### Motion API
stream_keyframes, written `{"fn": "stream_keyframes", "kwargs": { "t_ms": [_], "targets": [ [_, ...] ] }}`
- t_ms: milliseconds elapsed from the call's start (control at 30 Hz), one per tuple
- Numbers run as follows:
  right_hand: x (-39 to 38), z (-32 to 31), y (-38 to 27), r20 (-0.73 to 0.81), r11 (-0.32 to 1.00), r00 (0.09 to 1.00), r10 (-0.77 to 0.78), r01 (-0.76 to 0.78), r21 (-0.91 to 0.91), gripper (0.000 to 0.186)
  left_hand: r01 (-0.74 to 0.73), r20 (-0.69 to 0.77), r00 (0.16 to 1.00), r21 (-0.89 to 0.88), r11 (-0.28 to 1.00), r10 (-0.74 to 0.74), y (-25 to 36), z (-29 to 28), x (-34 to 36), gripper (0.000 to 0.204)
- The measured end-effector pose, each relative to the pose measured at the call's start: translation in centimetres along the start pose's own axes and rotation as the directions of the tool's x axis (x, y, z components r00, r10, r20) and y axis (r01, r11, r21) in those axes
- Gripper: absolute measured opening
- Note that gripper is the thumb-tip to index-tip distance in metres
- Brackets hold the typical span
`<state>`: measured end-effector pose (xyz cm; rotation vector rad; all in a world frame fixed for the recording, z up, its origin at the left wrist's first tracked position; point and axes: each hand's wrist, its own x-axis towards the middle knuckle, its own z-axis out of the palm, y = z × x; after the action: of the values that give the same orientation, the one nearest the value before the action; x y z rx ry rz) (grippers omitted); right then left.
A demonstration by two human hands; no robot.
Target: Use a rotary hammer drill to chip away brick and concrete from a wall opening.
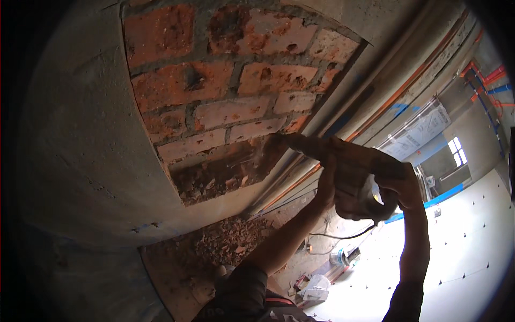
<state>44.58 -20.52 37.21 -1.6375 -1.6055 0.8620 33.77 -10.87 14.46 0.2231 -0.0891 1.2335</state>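
A dark, dusty power hammer (354, 172) with a cord is held in both hands. My left hand (327, 185) is closed on the near side of its body, and my right hand (402, 188) is wrapped round the rear handle. The tool's front points left at the bottom right corner of a recess of red bricks (247, 78) in a grey plastered wall (86, 123). Its tip is hard to make out in shadow and dust; whether it touches the brick I cannot tell. Broken chunks lie on the recess's lower ledge (209, 182).
Brick rubble (230, 241) lies on the floor below the wall. Pipes (375, 96) run alongside the recess. Lower right are a white bucket (339, 257), a pale container (314, 290) and a bright surface of large tiles (466, 241) with small dark spacers. A small window (457, 151) shows behind.
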Motion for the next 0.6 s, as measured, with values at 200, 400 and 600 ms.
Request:
{"fn": "stream_keyframes", "kwargs": {
  "t_ms": [200,400,600],
  "targets": [
    [0.5,1.5,-1.2,-0.012,0.995,0.997,0.078,-0.077,0.068,0.008,0.028,0.136,0.990,0.044,0.999,-0.034,1.6,0.8,-0.1,0.092],
    [1.9,3.2,-1.4,0.024,0.999,1.000,0.019,-0.020,0.038,0.010,0.013,0.082,0.997,0.028,1.000,-0.015,2.8,0.6,-0.4,0.092],
    [-0.5,4.5,2.1,-0.021,0.991,0.998,0.053,-0.050,0.124,0.009,0.068,0.014,0.998,0.059,0.996,-0.069,3.2,-1.1,-2.1,0.088]
  ]
}}
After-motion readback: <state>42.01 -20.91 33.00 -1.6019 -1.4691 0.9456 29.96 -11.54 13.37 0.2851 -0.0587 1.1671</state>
